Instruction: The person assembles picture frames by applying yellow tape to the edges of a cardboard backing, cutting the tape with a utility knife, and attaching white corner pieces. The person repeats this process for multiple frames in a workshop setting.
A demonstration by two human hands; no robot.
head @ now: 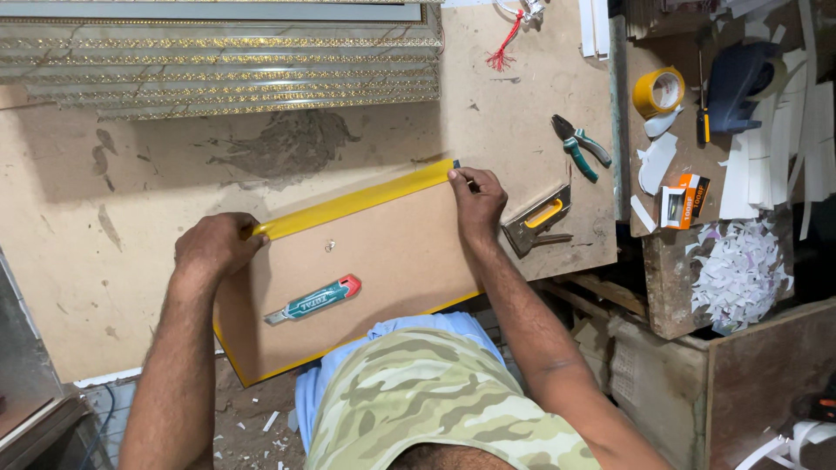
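A brown hardboard panel [392, 261] lies tilted on the workbench, with yellow tape [357, 202] running along its far edge. My left hand [216, 245] presses the tape down at the panel's far left corner. At the far right corner, my right hand [475, 198] pinches the other end of the tape with its fingertips. A green and red utility knife [313, 300] rests on the panel between my arms. A small metal hanger [330, 246] sits near the panel's middle.
A staple gun [538, 222] lies right of my right hand, with green-handled pliers [579, 146] beyond it. Ornate gold frame mouldings [226, 65] are stacked at the back. On the right are a yellow tape roll [658, 91], a tape dispenser [738, 80], a small orange box [684, 200] and paper scraps [740, 265].
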